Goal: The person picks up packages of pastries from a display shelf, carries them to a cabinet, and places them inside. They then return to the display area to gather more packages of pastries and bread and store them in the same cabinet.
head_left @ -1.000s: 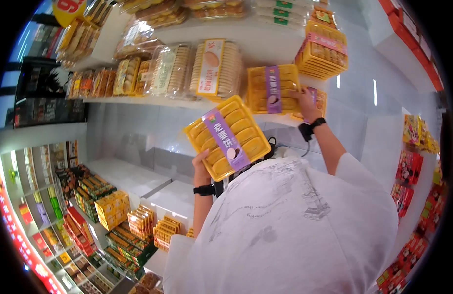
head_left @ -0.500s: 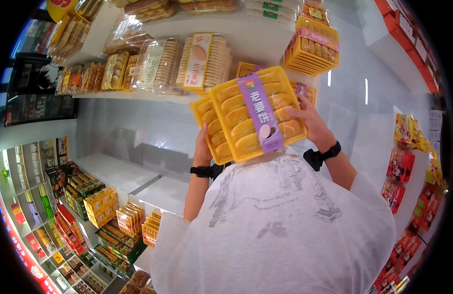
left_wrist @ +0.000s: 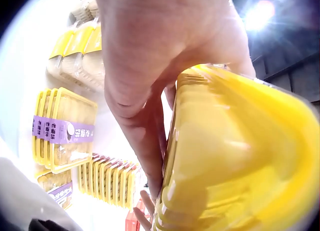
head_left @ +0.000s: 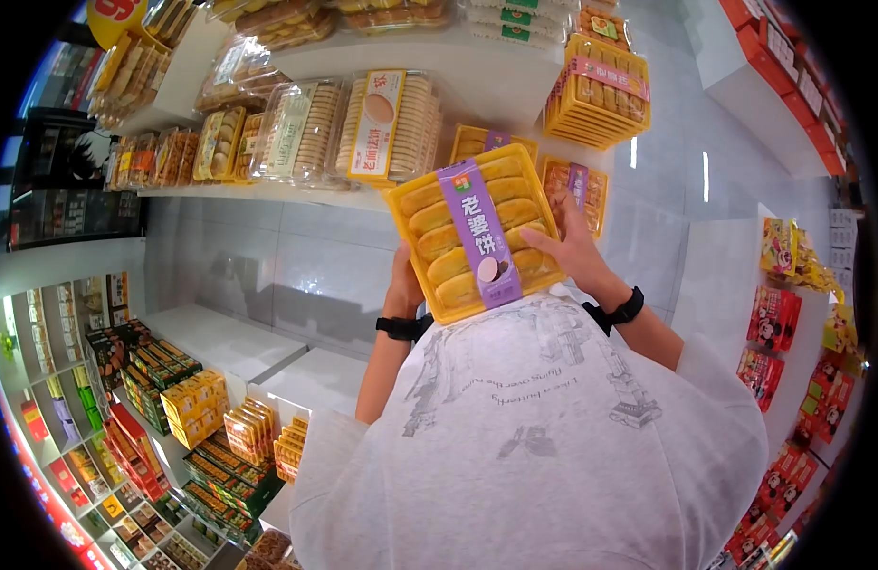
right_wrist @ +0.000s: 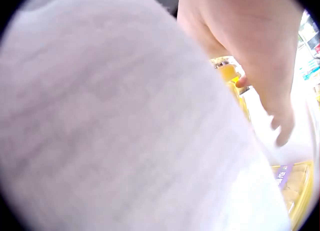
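Note:
A yellow plastic tray of oblong pastries (head_left: 429, 223) with a purple paper band lies tilted in front of the shirt. My left hand (head_left: 404, 280) grips its left side, fingers underneath; the left wrist view shows the yellow tray side (left_wrist: 220, 156) against that hand (left_wrist: 155, 51). A second tray under it is largely hidden. At the right edge, my right hand (head_left: 577, 252) has its thumb over the top tray and its fingers extended beside the edge. In the right wrist view the right hand's fingers (right_wrist: 282, 126) point down, apart from the yellow tray (right_wrist: 230, 73).
Ahead, a white shelf (head_left: 496, 66) bears clear boxes of round biscuits (head_left: 377, 128), more purple-banded trays (head_left: 574, 190) and a pink-banded tray stack (head_left: 601, 90). Lower left stand boxed goods (head_left: 194, 404). Red packets (head_left: 772, 318) hang at the right.
The right hand brought a second banded tray from the shelf onto the one in the left hand. The two trays, offset half a second ago, now lie nearly lined up.

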Available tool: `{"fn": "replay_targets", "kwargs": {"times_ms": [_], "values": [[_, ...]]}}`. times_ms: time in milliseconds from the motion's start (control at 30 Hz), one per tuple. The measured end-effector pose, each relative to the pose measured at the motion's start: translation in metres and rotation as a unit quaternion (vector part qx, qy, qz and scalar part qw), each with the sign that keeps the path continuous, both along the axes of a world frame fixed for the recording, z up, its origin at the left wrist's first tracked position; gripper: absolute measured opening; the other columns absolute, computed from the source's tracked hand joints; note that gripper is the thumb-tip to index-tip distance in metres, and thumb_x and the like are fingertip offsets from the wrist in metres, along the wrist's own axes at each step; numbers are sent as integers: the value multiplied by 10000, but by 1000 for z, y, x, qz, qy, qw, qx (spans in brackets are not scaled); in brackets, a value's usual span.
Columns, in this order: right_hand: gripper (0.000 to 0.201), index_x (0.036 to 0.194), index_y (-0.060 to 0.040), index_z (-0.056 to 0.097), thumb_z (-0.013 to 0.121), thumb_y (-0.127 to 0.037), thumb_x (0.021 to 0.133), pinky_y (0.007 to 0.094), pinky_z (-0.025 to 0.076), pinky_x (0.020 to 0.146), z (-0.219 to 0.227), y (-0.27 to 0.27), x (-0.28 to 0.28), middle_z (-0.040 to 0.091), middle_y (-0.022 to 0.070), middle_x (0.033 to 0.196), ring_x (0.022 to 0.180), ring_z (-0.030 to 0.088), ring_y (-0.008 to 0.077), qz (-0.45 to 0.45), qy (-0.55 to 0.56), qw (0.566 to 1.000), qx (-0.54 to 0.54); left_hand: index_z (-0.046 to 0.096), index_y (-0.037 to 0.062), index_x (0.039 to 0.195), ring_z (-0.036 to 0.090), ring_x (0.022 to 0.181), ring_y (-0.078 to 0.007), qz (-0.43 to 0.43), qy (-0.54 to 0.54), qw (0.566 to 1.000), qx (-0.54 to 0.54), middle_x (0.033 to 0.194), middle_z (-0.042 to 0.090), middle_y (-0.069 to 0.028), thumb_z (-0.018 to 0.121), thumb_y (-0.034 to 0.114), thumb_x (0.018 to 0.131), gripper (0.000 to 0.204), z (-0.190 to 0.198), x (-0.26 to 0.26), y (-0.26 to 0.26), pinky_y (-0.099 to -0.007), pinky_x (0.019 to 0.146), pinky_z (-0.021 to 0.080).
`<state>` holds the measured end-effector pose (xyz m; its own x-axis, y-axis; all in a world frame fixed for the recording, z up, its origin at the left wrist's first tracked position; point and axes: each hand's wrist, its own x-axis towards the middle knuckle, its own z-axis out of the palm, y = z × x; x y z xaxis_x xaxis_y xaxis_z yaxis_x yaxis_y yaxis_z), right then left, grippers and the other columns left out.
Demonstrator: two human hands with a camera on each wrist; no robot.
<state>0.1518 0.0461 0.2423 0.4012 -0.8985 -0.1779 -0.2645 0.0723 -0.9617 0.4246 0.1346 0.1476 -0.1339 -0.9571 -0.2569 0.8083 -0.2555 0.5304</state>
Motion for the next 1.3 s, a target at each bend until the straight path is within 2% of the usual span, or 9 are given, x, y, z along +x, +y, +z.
{"fn": "replay_targets", "kwargs": {"times_ms": [133,400,467,533,600,667,1100,1200,1300], "values": [[584,1221,-31,341,765,-221,868,303,447,980,6,4,10,488,130,1224,1160,511,177,-8,-123,984,131,356,40,1465,531,1253,-309,-28,30,999,0,1417,496,-158,641,568,858,854,4,4,-6,-440,1044,462],[644,1296,-41,347,754,-312,877,318,465,957,-20,-7,10,504,137,1227,1145,535,180,51,-67,995,61,373,8,1435,570,1187,-330,27,-7,997,66,1341,538,-178,634,233,860,670,8,15,11,-445,1016,482],[639,1270,-24,420,724,-428,879,311,471,928,-40,-31,1,533,141,1173,1133,552,210,-7,-322,871,371,376,5,1431,580,1169,-334,62,-27,996,64,1319,551,-182,625,237,850,673,12,21,23,-449,1003,490],[661,1228,0,485,724,-489,852,325,476,918,-102,-55,-4,558,176,1179,1153,555,245,-70,-287,880,371,381,6,1425,587,1155,-338,94,-62,990,90,1301,560,-185,631,267,837,691,5,37,36,-450,990,497],[696,1310,-3,430,730,-436,856,317,475,875,-173,-71,-6,584,131,1141,967,578,225,-200,29,948,247,381,8,1418,597,1123,-336,104,-85,987,86,1274,568,-180,641,328,813,732,9,46,43,-449,959,515],[780,1295,72,458,773,-439,796,356,483,899,-260,-88,-2,535,231,1279,1175,547,257,-213,163,943,195,388,6,1407,594,1132,-326,115,-110,985,71,1290,559,-184,631,394,824,741,35,38,42,-436,958,514],[414,926,-33,574,863,-253,727,299,396,561,-236,-100,34,548,3,784,674,494,108,-264,-50,939,213,361,15,1429,580,1153,-333,240,-144,957,70,1330,524,-189,615,412,836,757,47,47,71,-447,967,505],[346,948,-30,603,828,-217,762,304,387,544,-223,-102,37,582,0,786,642,497,107,-232,-144,944,184,402,16,1394,607,1112,-296,252,-153,953,71,1277,563,-174,596,423,858,700,50,46,71,-417,939,521],[272,1091,15,673,694,-128,860,289,534,766,-183,-101,17,704,74,986,862,668,165,-183,-154,955,177,378,4,1415,592,1145,-320,251,-128,957,73,1308,550,-188,602,364,861,698,39,57,80,-428,975,506]]}}
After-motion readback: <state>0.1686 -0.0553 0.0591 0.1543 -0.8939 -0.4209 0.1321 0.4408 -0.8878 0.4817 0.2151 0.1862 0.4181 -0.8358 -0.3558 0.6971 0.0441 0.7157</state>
